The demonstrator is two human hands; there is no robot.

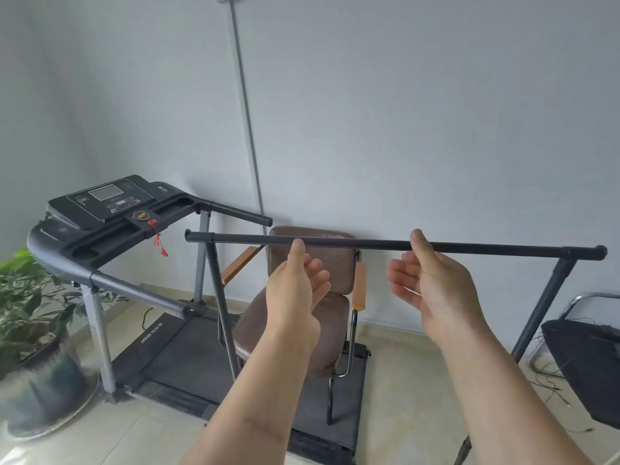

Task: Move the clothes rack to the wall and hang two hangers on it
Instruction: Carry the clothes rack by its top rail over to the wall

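The clothes rack (369, 244) bar is running crosswise just beyond both hands; left hand (297, 283) and right hand (432, 280) are reaching with fingers (417, 239) open, thumbs touching it.

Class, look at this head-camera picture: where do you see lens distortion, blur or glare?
Head view: the wide lens bends the wall conduit; the potted plant at the left edge smears; the clothes rack bar and both hands, left hand, right hand, stay sharp; soft even daylight, no glare.

Tiled floor (419, 380) carries treadmill (188, 360), potted plant (37, 364), clothes rack (352, 244).
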